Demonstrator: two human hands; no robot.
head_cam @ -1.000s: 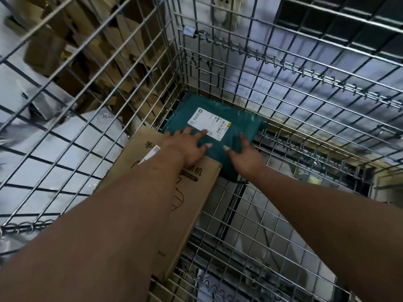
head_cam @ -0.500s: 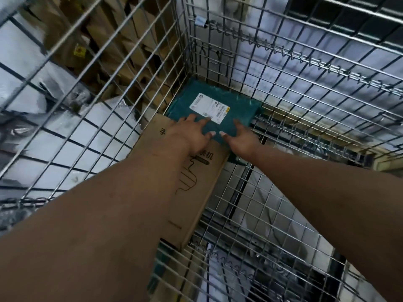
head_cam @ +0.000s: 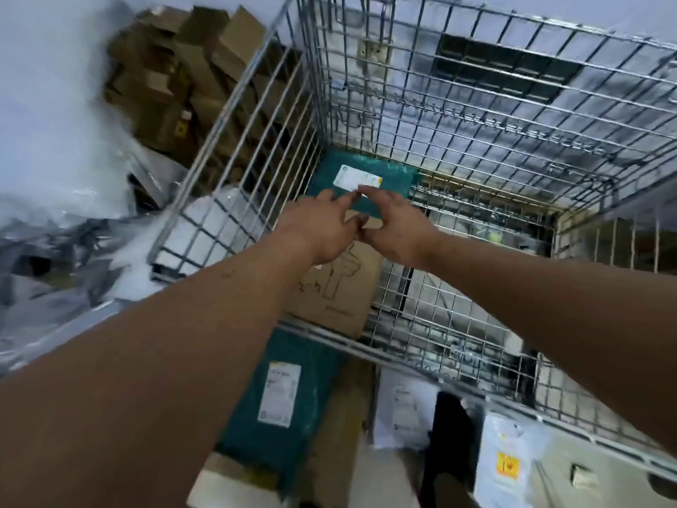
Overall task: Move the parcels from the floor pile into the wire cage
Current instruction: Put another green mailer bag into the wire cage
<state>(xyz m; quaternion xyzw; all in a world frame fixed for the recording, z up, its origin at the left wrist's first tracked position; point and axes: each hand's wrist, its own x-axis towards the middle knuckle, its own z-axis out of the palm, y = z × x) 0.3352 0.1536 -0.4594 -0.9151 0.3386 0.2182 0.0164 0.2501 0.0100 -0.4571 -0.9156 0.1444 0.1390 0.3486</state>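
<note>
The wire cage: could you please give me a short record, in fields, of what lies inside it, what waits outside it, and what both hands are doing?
Container: wire cage
Far corner inside: teal parcel, lying flat, white label facing up
Nearer inside: cardboard box, beside it
Hands: left hand and right hand, fingers spread above both parcels, holding nothing
Floor outside: second teal parcel, white parcel, pale box
</note>
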